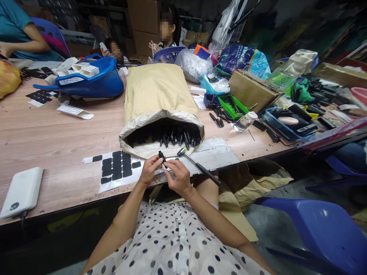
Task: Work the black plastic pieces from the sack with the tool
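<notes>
Between the thumb and fingers of my left hand (149, 170) is a small black plastic part (162, 156), tilted, its exact kind too small to tell. The curled fingers of my right hand (179, 176) meet its lower end. Just beyond my hands a large tan woven sack (160, 91) lies with its mouth towards me, showing many black pen-like pieces (183, 138) inside. A hammer (200, 168) with a black handle rests on a grey board (219, 151) beside my right hand. Left of my hands lies a white sheet with black rounded stickers (117, 166).
A white power bank (23, 193) with a cable sits at the near left. Farther back are a blue scoop-shaped basket (111, 80) of white boxes, a green tray (233, 107) and a clear bottle (245, 122). A blue plastic chair (323, 229) stands at right. Other people sit across the table.
</notes>
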